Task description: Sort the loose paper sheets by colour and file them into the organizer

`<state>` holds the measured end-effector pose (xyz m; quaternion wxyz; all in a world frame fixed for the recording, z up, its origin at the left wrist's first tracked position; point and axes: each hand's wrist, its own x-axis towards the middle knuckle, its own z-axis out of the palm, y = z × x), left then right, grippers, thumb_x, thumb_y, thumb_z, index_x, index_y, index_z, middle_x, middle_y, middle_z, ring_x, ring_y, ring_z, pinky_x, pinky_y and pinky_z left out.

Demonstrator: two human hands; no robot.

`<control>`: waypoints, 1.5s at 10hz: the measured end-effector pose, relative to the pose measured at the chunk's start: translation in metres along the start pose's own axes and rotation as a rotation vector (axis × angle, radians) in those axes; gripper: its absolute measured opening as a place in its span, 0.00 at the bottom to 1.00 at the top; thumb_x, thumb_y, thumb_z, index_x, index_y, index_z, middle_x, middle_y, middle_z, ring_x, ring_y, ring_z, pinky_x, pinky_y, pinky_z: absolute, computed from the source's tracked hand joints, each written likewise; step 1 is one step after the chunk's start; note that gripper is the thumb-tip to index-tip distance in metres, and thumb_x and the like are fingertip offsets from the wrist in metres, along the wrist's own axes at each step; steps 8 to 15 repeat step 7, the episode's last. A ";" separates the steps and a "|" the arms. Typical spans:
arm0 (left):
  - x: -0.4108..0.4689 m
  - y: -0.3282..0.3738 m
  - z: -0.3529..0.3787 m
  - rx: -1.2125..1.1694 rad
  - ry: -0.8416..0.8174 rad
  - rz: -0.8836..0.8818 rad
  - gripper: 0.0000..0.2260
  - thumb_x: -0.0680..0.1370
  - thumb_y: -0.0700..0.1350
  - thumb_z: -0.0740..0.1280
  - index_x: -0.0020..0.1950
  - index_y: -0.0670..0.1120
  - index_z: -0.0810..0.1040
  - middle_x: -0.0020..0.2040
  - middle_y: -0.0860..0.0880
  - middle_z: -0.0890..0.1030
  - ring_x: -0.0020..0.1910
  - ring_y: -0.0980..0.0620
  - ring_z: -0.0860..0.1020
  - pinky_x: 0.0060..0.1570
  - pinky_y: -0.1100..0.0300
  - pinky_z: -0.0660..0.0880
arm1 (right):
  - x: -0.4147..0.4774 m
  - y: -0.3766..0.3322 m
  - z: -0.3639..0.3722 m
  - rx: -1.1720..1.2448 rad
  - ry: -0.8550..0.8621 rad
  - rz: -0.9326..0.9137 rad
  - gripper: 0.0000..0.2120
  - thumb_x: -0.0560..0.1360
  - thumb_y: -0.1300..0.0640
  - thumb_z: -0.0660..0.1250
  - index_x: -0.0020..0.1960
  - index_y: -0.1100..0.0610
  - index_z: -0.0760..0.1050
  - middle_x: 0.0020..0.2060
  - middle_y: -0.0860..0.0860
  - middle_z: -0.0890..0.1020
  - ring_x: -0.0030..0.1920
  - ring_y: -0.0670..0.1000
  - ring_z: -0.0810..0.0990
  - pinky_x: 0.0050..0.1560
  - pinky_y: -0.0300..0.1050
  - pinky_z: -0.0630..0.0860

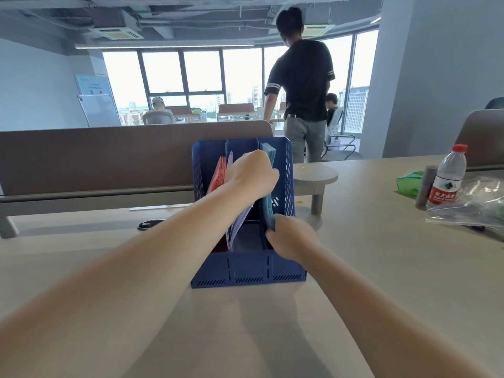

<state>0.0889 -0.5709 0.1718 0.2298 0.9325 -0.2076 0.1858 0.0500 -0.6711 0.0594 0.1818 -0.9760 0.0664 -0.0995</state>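
Note:
A blue three-slot organizer stands on the desk in front of me. Red sheets lean in its left slot, pale purple sheets in the middle slot, and a teal stack stands upright in the right slot. My left hand reaches over the organizer and grips the upper edge of the teal stack. My right hand holds the lower front edge of the same stack, fingers curled round it. Both forearms cross the desk toward the organizer.
A water bottle, a green packet and clear plastic bags lie at the right. A round grey desk stand sits behind the organizer, next to a brown divider. A person stands beyond the desk.

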 end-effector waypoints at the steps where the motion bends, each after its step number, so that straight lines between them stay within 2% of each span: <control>1: 0.000 -0.003 0.004 -0.015 0.008 0.044 0.17 0.79 0.56 0.64 0.37 0.44 0.72 0.28 0.50 0.73 0.42 0.47 0.76 0.63 0.46 0.70 | -0.001 -0.002 -0.001 0.016 -0.062 0.031 0.10 0.79 0.55 0.57 0.39 0.52 0.64 0.36 0.50 0.73 0.42 0.56 0.74 0.35 0.45 0.67; 2: 0.000 -0.005 0.007 -0.025 0.031 0.052 0.17 0.78 0.58 0.64 0.42 0.44 0.77 0.28 0.51 0.75 0.37 0.49 0.74 0.68 0.43 0.66 | -0.002 -0.003 0.001 0.018 -0.077 0.022 0.05 0.79 0.53 0.58 0.47 0.54 0.68 0.39 0.51 0.75 0.39 0.54 0.74 0.32 0.44 0.66; 3: -0.001 -0.004 0.007 -0.058 0.054 0.076 0.20 0.78 0.59 0.65 0.50 0.41 0.81 0.36 0.48 0.81 0.39 0.49 0.78 0.57 0.45 0.75 | -0.001 -0.003 0.006 0.026 -0.050 0.011 0.08 0.79 0.49 0.59 0.50 0.54 0.69 0.40 0.50 0.77 0.39 0.52 0.75 0.32 0.44 0.67; 4: -0.004 -0.004 0.004 -0.082 0.033 0.092 0.16 0.77 0.59 0.66 0.46 0.46 0.75 0.45 0.46 0.83 0.46 0.46 0.80 0.51 0.47 0.78 | 0.000 -0.003 0.006 0.046 -0.034 0.016 0.10 0.80 0.47 0.59 0.50 0.54 0.70 0.40 0.50 0.77 0.39 0.53 0.76 0.33 0.45 0.69; 5: -0.008 -0.004 0.001 -0.067 0.027 0.097 0.13 0.77 0.59 0.66 0.47 0.50 0.69 0.50 0.47 0.82 0.51 0.46 0.79 0.52 0.49 0.76 | -0.002 -0.004 0.003 0.047 -0.010 0.022 0.14 0.81 0.44 0.58 0.49 0.55 0.71 0.39 0.50 0.78 0.40 0.53 0.78 0.36 0.46 0.72; 6: -0.014 -0.004 -0.003 -0.086 -0.006 0.108 0.11 0.78 0.56 0.66 0.47 0.49 0.73 0.46 0.50 0.79 0.47 0.48 0.76 0.53 0.50 0.75 | -0.009 -0.006 -0.007 0.020 0.065 0.028 0.20 0.81 0.41 0.56 0.43 0.56 0.71 0.34 0.50 0.75 0.36 0.54 0.77 0.34 0.46 0.70; 7: -0.024 -0.002 -0.003 -0.136 0.018 0.127 0.09 0.79 0.53 0.64 0.47 0.48 0.75 0.49 0.49 0.81 0.50 0.48 0.78 0.57 0.48 0.76 | -0.014 -0.006 -0.014 -0.026 0.111 0.030 0.19 0.81 0.43 0.55 0.40 0.55 0.70 0.34 0.50 0.75 0.35 0.52 0.76 0.33 0.45 0.70; 15: -0.024 -0.002 -0.003 -0.136 0.018 0.127 0.09 0.79 0.53 0.64 0.47 0.48 0.75 0.49 0.49 0.81 0.50 0.48 0.78 0.57 0.48 0.76 | -0.014 -0.006 -0.014 -0.026 0.111 0.030 0.19 0.81 0.43 0.55 0.40 0.55 0.70 0.34 0.50 0.75 0.35 0.52 0.76 0.33 0.45 0.70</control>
